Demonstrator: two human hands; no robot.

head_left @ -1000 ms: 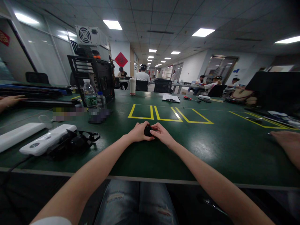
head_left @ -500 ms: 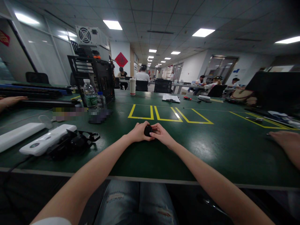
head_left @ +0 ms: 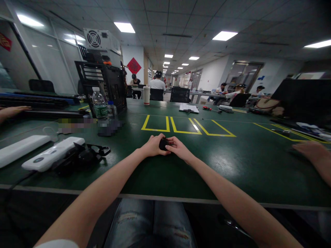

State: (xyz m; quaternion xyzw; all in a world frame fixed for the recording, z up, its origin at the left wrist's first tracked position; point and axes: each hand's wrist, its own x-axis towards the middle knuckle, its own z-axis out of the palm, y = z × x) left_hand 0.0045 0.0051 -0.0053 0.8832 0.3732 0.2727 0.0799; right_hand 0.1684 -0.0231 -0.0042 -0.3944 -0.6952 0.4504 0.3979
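Note:
My left hand (head_left: 153, 146) and my right hand (head_left: 177, 147) meet in the middle of the green table (head_left: 232, 165), both closed around a small black object (head_left: 162, 143). The object is mostly covered by my fingers, so I cannot make out its shape. My forearms rest low over the table, reaching out from its near edge. Yellow marked boxes (head_left: 181, 124) lie on the surface just beyond my hands.
Two white devices (head_left: 51, 157) and a black strap tangle (head_left: 86, 155) lie at the left. Bottles (head_left: 99, 104) and a black computer case (head_left: 108, 86) stand behind them. Other people's hands rest at the far left (head_left: 11, 111) and right (head_left: 311, 151). Seated people work at the back.
The other person's hand at the right has shifted slightly left and up. My own hands stay together on the black object with barely any movement.

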